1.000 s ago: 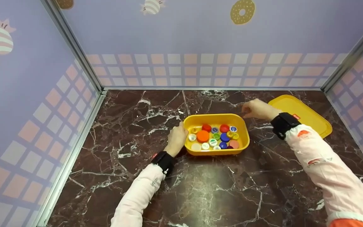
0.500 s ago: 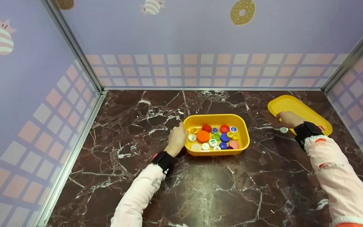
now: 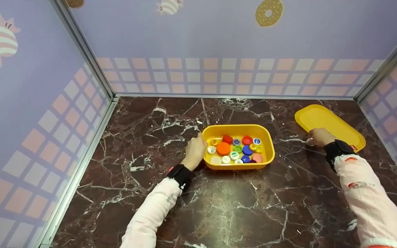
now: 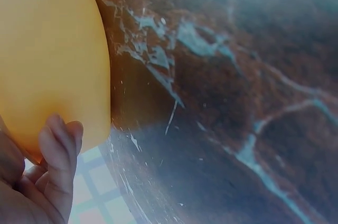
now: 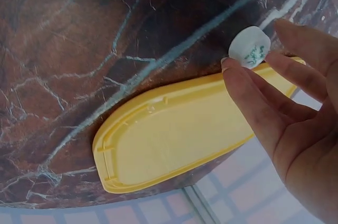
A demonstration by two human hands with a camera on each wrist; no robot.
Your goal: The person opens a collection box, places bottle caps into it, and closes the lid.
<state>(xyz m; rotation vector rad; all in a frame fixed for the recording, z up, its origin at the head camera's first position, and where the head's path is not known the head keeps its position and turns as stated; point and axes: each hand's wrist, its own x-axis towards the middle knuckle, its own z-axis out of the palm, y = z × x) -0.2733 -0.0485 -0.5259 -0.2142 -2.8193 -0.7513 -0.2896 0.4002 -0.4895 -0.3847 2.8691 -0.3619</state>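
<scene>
My left hand [image 3: 195, 150] grips the left rim of a yellow plastic box [image 3: 238, 166], its fingers [image 4: 59, 139] curled against the box's outer wall in the left wrist view. Inside the box lie several bottle caps, among them a large orange cap [image 3: 223, 148], a blue cap [image 3: 247, 150] and a white cap [image 3: 234, 155]. Over the right side of the table, my right hand [image 3: 321, 137] pinches a white bottle cap [image 5: 250, 47] with green print between thumb and fingertips. In the head view the hand hides most of this cap.
A yellow lid [image 3: 336, 125] lies flat on the table just beyond my right hand. The dark marble tabletop [image 3: 240, 210] is bounded by patterned walls at the back [image 3: 219, 38] and both sides, with metal strips along their lower edges.
My right hand has moved from beside the box's right end to the right, down near the lid, and now pinches the white bottle cap that lay there. My left hand stays on the box.
</scene>
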